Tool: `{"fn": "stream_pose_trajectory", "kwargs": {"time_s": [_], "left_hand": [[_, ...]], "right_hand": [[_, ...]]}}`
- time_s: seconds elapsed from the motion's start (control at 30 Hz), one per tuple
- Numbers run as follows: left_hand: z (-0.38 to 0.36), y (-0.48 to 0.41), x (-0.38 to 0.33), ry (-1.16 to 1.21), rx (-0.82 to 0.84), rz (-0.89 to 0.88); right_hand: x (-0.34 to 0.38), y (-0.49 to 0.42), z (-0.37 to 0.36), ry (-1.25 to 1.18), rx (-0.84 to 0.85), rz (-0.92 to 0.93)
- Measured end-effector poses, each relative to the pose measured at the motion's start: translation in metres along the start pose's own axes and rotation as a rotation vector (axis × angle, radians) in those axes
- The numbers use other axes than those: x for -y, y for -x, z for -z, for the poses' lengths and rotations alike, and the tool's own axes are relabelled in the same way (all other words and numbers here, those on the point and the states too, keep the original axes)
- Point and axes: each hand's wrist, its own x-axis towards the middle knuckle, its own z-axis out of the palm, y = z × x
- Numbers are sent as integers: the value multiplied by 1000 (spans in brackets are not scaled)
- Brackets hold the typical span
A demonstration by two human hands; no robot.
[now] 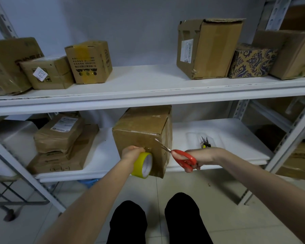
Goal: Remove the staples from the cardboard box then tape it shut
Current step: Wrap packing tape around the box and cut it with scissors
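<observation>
Box (141, 128) on shelf (232, 138), tape roll (141, 165) and scissors (177, 153) at its front.

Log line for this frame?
phase: taping | left hand: holds yellow tape roll against brown cardboard box | right hand: grips red-handled scissors, blades at box edge

Storeroom: metal shelving (148, 95) (stacked parcels (60, 136))

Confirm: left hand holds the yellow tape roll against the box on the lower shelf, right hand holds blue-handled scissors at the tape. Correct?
No: the scissors have red handles, not blue, as the head view shows. The rest stands: the left hand holds the yellow tape roll against the box on the lower shelf, and the right hand holds the scissors at the tape.
</observation>
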Motion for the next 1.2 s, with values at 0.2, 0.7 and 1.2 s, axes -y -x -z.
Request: {"fn": "stream_pose_trajectory", "kwargs": {"time_s": [0.2, 0.7, 1.2], "left_hand": [[1, 1, 0, 16, -5, 2], [4, 2, -2, -15, 37, 38], [16, -5, -17, -278, 50, -1]], "right_hand": [[6, -9, 5, 43, 99, -78], [22, -49, 2, 14, -22, -73], [23, -38, 8, 128, -9, -88]]}}
